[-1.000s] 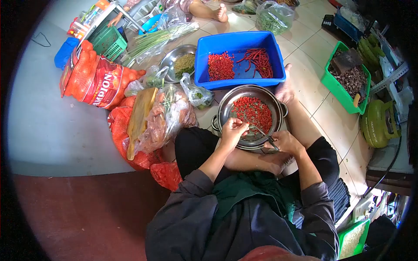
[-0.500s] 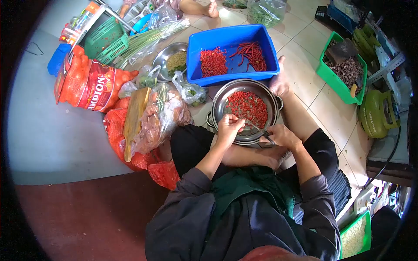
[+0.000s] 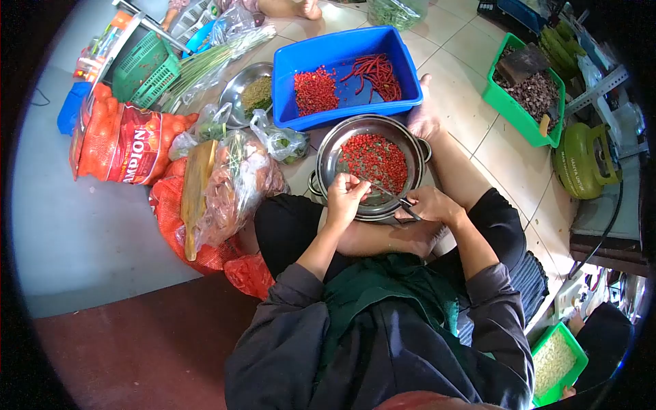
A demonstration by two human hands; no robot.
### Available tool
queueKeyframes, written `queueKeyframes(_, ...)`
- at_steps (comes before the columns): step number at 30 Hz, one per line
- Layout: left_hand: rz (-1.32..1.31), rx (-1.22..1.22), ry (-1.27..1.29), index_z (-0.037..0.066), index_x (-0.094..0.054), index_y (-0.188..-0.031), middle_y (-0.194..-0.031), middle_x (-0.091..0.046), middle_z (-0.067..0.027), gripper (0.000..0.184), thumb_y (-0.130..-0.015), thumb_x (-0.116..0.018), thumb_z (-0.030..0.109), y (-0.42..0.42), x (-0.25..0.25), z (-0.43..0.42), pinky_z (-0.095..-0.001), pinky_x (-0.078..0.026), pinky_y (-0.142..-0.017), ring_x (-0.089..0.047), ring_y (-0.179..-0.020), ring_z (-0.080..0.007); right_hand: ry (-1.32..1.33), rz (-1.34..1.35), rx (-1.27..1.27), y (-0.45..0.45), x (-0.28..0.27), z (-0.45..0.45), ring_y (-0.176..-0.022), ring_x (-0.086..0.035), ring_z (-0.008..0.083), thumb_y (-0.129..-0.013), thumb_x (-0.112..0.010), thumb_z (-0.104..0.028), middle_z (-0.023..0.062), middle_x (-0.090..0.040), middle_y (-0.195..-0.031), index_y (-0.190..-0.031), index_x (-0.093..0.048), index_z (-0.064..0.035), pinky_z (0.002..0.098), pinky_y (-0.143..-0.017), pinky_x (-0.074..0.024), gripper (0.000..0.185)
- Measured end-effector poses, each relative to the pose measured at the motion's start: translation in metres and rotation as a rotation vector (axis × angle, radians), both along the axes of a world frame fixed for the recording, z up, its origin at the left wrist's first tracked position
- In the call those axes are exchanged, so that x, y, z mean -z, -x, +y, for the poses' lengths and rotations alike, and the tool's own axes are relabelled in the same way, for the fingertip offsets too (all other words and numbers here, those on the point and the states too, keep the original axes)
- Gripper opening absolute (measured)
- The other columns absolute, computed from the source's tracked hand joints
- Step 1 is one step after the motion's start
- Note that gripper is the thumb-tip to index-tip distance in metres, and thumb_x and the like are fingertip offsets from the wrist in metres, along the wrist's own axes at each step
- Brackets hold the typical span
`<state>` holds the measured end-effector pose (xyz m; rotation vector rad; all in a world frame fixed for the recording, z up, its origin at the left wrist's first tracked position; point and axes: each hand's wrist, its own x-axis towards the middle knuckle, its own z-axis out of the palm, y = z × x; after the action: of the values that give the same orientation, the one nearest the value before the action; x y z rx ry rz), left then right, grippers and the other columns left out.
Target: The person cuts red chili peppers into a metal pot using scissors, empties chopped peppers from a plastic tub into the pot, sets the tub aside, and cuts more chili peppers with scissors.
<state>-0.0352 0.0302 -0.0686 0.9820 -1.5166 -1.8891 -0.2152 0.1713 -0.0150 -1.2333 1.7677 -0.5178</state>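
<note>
A steel pot (image 3: 328, 147) stands between my legs with cut red chili pieces (image 3: 374, 162) inside. Over its near left rim is my left hand (image 3: 347, 196), thumb and fingers pinched together; what they hold is too small to tell. My right hand (image 3: 432, 205), at the near right rim, grips scissors (image 3: 403, 203) by the handles, their blades pointing at my left fingertips. Beyond the pot, a blue tub (image 3: 342, 117) holds a heap of cut chilies (image 3: 316, 91) and a pile of long red chilies (image 3: 378, 76).
At left are a red net sack (image 3: 130, 142), a wooden board (image 3: 197, 191), plastic bags (image 3: 239, 184) and a steel bowl (image 3: 239, 83). A green crate (image 3: 497, 102) and gas cylinder (image 3: 581, 160) stand right. Another person's foot (image 3: 309, 9) shows at the top.
The whole view has shifted, so the scene sits further left and higher. The red piece seen earlier at my left fingertips no longer shows. My right hand keeps the scissors.
</note>
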Motion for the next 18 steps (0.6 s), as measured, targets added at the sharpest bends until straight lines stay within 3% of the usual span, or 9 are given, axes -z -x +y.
queueKeyframes(2, 0.005, 0.007, 0.022, 0.004, -0.045, -0.086, -0.081, -0.062, -0.0098, 0.016, -0.084, -0.061, 0.002, -0.001, 0.001, 0.0, -0.0238, -0.052, -0.059, -0.063, -0.072, -0.0142, -0.018, -0.026, -0.006, 0.001, -0.004, 0.0, -0.085, -0.061, 0.0349, -0.07, -0.069, -0.049, 0.0202, -0.064, -0.084, -0.09, -0.066, -0.0023, 0.0411, -0.074, -0.0452, 0.051)
queueKeyframes(5, 0.026, -0.018, -0.006, 0.002, -0.045, -0.087, -0.079, -0.062, -0.0104, 0.018, -0.083, -0.063, 0.002, 0.001, -0.003, 0.001, -0.0238, -0.052, -0.058, -0.063, -0.07, -0.0145, 0.156, 0.031, 0.016, 0.003, 0.019, 0.004, -0.062, -0.055, 0.022, -0.072, -0.071, -0.042, 0.0173, -0.06, -0.069, -0.084, -0.063, 0.0003, 0.0374, -0.062, -0.0427, 0.044)
queueKeyframes(9, -0.021, -0.024, -0.014, 0.0, -0.048, -0.091, -0.081, -0.063, -0.0104, 0.018, -0.083, -0.063, 0.004, 0.0, -0.006, -0.003, -0.0234, -0.052, -0.058, -0.063, -0.071, -0.0142, 0.114, 0.094, 0.061, 0.005, 0.015, 0.005, -0.062, -0.055, 0.0213, -0.073, -0.072, -0.039, 0.0176, -0.06, -0.07, -0.086, -0.063, 0.0005, 0.0369, -0.062, -0.0434, 0.042)
queueKeyframes(13, -0.018, -0.034, 0.025, 0.001, -0.049, -0.089, -0.078, -0.061, -0.0083, 0.016, -0.083, -0.064, 0.005, 0.003, -0.009, -0.004, -0.0226, -0.051, -0.056, -0.062, -0.068, -0.0127, 0.166, 0.146, 0.055, -0.002, 0.012, 0.006, -0.068, -0.059, 0.0307, -0.073, -0.07, -0.04, 0.0203, -0.061, -0.073, -0.086, -0.063, 0.0004, 0.0387, -0.064, -0.0437, 0.043)
queueKeyframes(14, -0.014, -0.027, 0.031, 0.001, -0.05, -0.088, -0.078, -0.061, -0.0079, 0.016, -0.083, -0.064, 0.004, 0.004, -0.008, -0.004, -0.0225, -0.051, -0.056, -0.062, -0.068, -0.0127, 0.056, 0.13, 0.035, -0.002, 0.006, 0.004, -0.075, -0.06, 0.0345, -0.074, -0.069, -0.04, 0.0216, -0.061, -0.077, -0.087, -0.063, 0.0003, 0.0399, -0.067, -0.0439, 0.043)
queueKeyframes(18, -0.01, -0.02, 0.043, 0.003, -0.05, -0.085, -0.077, -0.061, -0.0067, 0.014, -0.082, -0.064, 0.003, 0.005, -0.007, -0.003, -0.0225, -0.051, -0.057, -0.062, -0.069, -0.0128, 0.101, 0.04, -0.006, 0.002, 0.008, 0.003, -0.076, -0.061, 0.033, -0.074, -0.069, -0.04, 0.0214, -0.062, -0.08, -0.089, -0.063, 0.0004, 0.0399, -0.068, -0.0438, 0.043)
